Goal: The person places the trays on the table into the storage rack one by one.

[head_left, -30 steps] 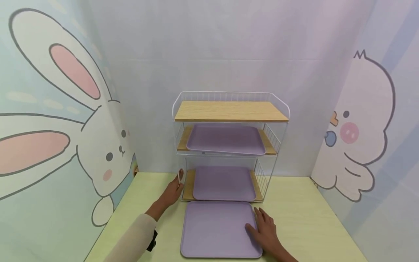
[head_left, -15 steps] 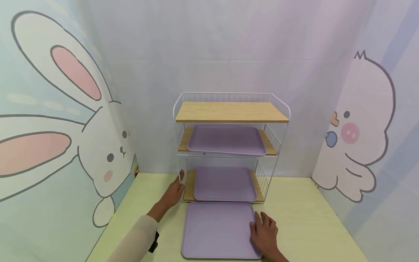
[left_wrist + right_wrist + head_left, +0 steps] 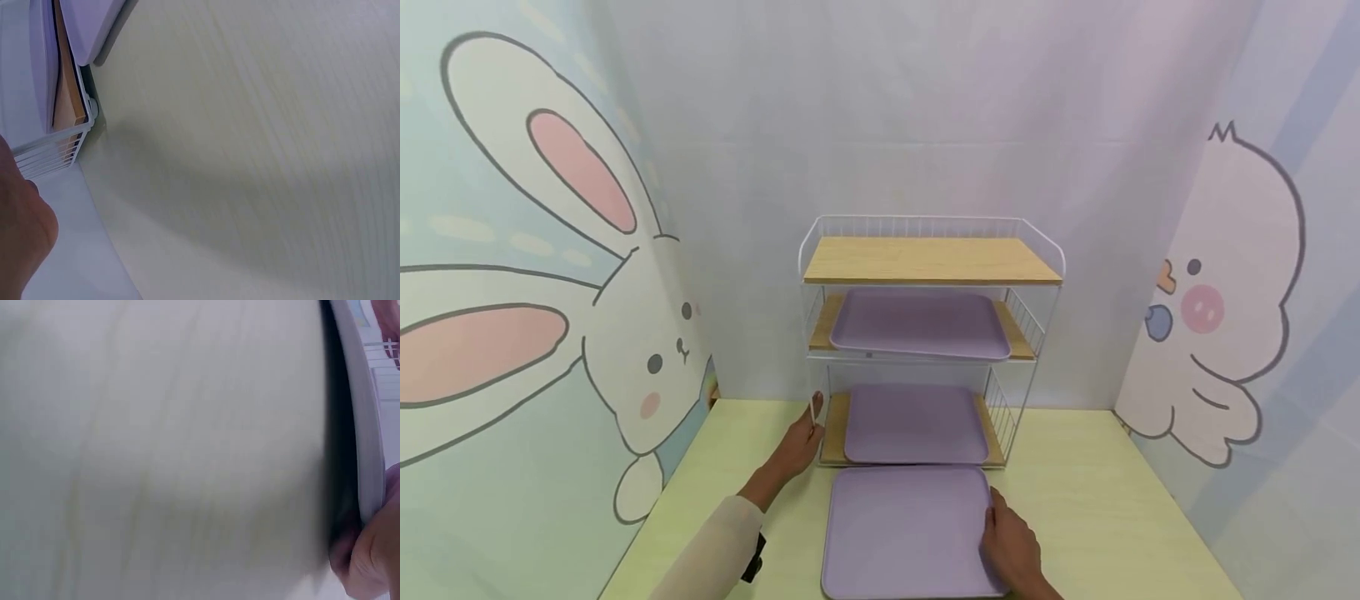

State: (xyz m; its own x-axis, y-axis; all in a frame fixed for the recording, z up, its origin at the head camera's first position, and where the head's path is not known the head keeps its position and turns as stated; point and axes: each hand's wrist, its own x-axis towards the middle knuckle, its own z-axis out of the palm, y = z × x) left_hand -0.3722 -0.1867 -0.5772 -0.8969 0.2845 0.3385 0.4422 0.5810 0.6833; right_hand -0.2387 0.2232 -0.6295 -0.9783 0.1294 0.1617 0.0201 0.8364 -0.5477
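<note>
A white wire rack (image 3: pixel 1022 392) with wooden shelves stands on the table. At its left side my left hand (image 3: pixel 797 446) grips the front upright; the left wrist view shows part of that hand (image 3: pixel 25 231) beside the rack's wire side (image 3: pixel 53 156). In front of the rack lies a light purple tray (image 3: pixel 910 533). My right hand (image 3: pixel 1013 542) pinches its right edge, thumb above and fingers under. From the right wrist view, the tray's rim (image 3: pixel 369 425) is lifted off the table over a dark gap, with the hand (image 3: pixel 375 556) at the edge.
Two more purple trays rest in the rack: the middle-shelf tray (image 3: pixel 921 323), set slightly askew, and the bottom-shelf tray (image 3: pixel 916 423). The wooden top shelf (image 3: pixel 931 260) is above them. Printed curtains (image 3: pixel 925 108) enclose the pale yellow table (image 3: pixel 1090 500).
My right hand has shifted from lying over the front tray's right edge to pinching it, and the tray has moved slightly right. My left hand keeps its hold on the rack.
</note>
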